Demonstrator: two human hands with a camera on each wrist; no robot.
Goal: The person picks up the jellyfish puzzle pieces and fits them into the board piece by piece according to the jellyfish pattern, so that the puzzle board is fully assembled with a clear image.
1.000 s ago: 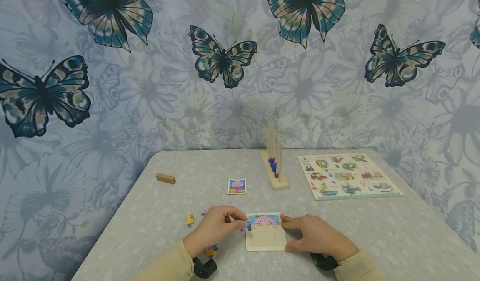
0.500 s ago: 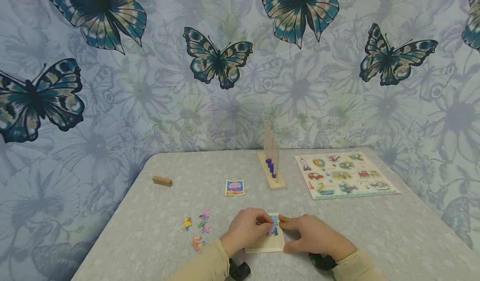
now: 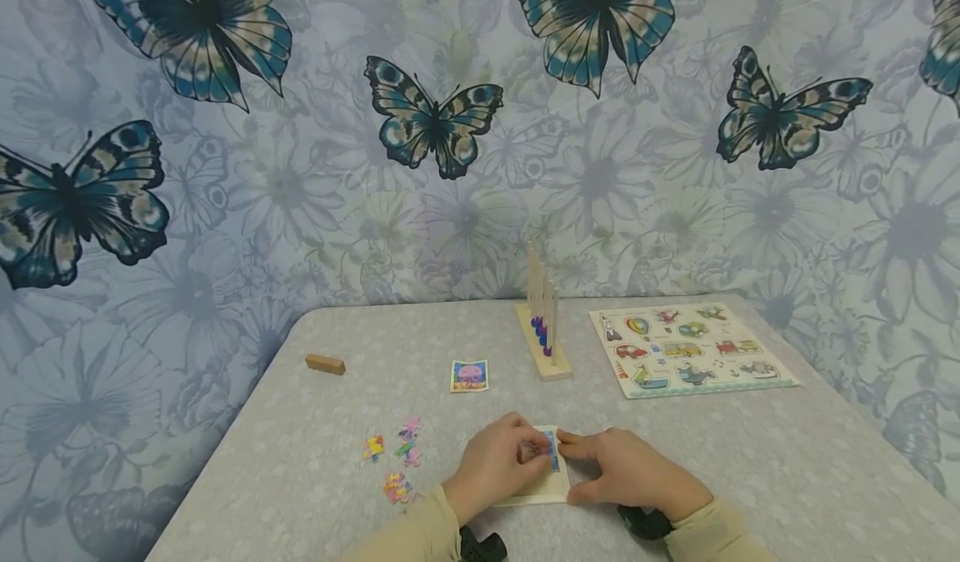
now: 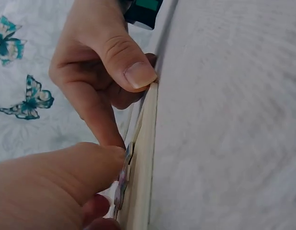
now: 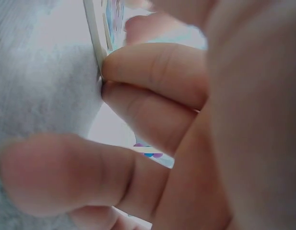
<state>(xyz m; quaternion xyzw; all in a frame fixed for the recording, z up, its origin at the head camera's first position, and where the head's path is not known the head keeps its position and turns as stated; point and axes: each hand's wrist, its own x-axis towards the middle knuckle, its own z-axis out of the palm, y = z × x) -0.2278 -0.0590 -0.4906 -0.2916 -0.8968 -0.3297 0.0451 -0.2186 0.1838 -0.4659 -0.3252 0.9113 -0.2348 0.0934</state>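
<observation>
My left hand (image 3: pixel 491 466) is over the pale wooden puzzle tray (image 3: pixel 553 489), thumb and forefinger pinching a small jigsaw piece. In the left wrist view the jigsaw piece (image 4: pixel 122 187) shows by the thumb, tilted close over the tray's surface. Blue picture pieces (image 3: pixel 554 452) lie in the tray's upper part, largely covered by that hand. My right hand (image 3: pixel 633 470) steadies the tray's right side, forefinger at the far corner and thumb nearer me. In the right wrist view its extended fingers (image 5: pixel 153 67) press against the tray's edge.
Loose jigsaw pieces (image 3: pixel 408 441) lie left of the tray, with more pieces (image 3: pixel 397 487) nearer me. Behind are a picture card (image 3: pixel 469 376), a pegged wooden stand (image 3: pixel 553 366) with beads, a vehicle puzzle board (image 3: pixel 693 353) and a wooden block (image 3: pixel 326 364).
My left hand has moved right from the tray's left edge to over its upper part, carrying a jigsaw piece, then shifted only slightly. My right hand has kept its place on the tray.
</observation>
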